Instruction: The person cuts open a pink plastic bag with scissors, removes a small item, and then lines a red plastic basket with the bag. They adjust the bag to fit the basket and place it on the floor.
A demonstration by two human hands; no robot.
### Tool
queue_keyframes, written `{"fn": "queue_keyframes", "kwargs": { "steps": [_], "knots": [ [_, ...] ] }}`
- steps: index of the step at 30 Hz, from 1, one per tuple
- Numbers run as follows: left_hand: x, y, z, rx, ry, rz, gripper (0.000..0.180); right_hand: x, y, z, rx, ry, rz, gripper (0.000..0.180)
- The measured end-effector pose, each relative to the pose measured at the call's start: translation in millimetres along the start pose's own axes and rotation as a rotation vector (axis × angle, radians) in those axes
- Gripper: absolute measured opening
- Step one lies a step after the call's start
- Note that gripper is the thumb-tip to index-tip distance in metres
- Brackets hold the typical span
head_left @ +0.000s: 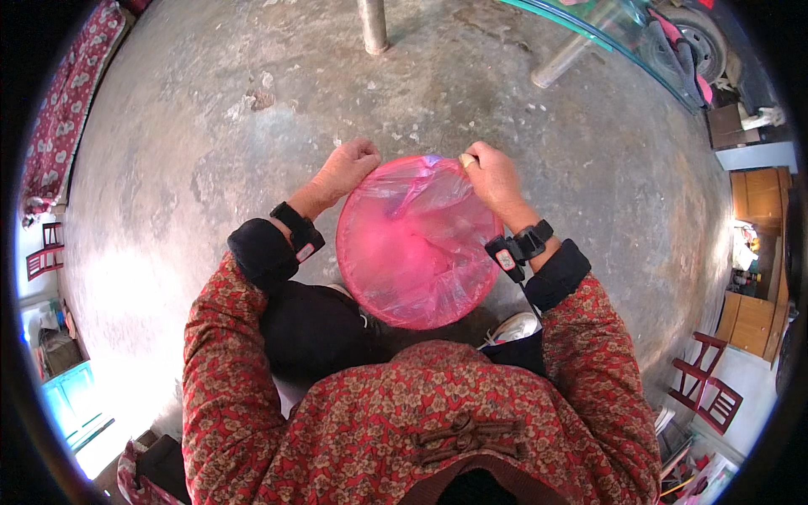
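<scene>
Between my knees is a round pink rim, likely a bin's [345, 244], with a thin, see-through pink plastic bag [404, 252] spread across its mouth. The bag sags and wrinkles toward the middle. My left hand [349, 166] is closed at the far left of the rim, its fingertips pinched together at the bag's edge. Opposite it, at the far right of the rim, my right hand [495, 177] pinches the bag's edge between thumb and curled fingers. A ring shows on that hand. What lies beneath the bag is hidden.
Grey, worn concrete floor [194, 168] surrounds me. A metal post [373, 29] stands ahead, and another post [560, 63] is beside a glass-topped table [606, 34]. Dark red chairs [707, 383] and wooden cabinets [749, 324] are at right. A patterned red curtain [76, 93] hangs at left.
</scene>
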State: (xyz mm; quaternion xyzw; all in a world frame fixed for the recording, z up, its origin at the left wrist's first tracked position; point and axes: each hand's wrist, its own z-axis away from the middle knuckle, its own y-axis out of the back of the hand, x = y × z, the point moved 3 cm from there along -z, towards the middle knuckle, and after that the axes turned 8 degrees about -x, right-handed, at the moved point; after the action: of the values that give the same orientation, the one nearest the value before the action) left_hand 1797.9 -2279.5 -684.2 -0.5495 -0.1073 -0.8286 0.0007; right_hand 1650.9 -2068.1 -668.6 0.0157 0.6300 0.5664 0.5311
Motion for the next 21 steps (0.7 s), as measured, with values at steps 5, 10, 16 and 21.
{"fn": "queue_keyframes", "kwargs": {
  "steps": [5, 10, 16, 21],
  "knots": [
    [13, -7, 6, 0.045, -0.074, 0.095, 0.027, -6, -5, -5, -0.03, 0.03, 0.046, 0.024],
    [28, -21, 14, -0.093, -0.28, -0.541, 0.028, 1, -17, -6, -0.281, -0.059, -0.203, 0.024],
    [25, -20, 16, -0.021, -0.352, -0.928, 0.017, 7, -22, -4, -0.402, -0.08, -0.364, 0.024],
    [23, -19, 11, 0.007, -0.269, -1.087, 0.018, 10, -22, 1, -0.417, -0.117, -0.518, 0.023]
  ]
}}
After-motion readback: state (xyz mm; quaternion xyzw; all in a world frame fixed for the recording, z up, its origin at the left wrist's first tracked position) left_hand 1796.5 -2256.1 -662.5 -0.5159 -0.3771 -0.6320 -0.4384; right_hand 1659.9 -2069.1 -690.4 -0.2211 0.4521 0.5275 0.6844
